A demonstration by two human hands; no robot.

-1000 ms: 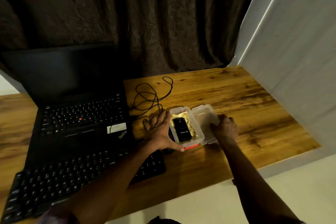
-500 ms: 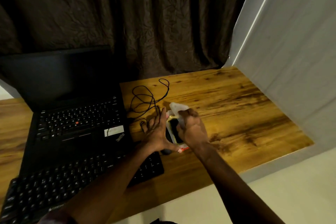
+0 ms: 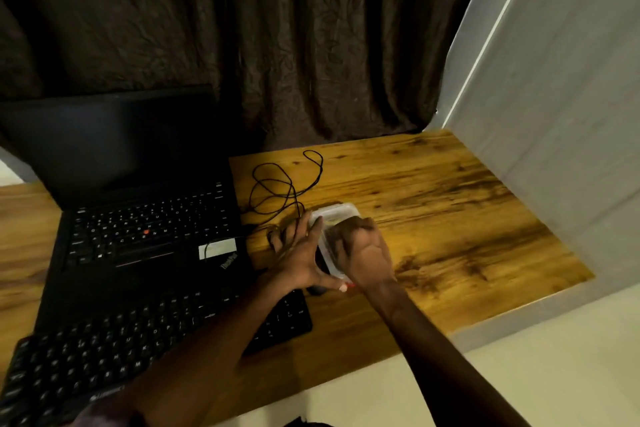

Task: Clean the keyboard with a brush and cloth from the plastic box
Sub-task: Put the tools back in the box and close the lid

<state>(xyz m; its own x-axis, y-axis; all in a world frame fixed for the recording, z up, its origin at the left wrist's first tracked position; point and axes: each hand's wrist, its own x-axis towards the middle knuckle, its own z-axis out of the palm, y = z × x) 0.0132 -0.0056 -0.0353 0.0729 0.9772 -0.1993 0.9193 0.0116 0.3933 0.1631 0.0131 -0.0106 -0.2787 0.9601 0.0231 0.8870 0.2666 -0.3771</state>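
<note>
Head view: my box (image 3: 327, 255) runs away from me, left fingers (image 3: 292, 232) flat against its side, right fingers (image 3: 353, 225) curled over its lid (image 3: 337, 215).

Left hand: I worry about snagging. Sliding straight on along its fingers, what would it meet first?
Probably the cable loops just beyond the left hand fingertips, though depth is unclear.

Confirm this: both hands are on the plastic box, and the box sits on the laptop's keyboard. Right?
No. The left hand and right hand are on the plastic box, but the box sits on the wooden desk right of the laptop, not on its keyboard. The head view shows this.
</note>
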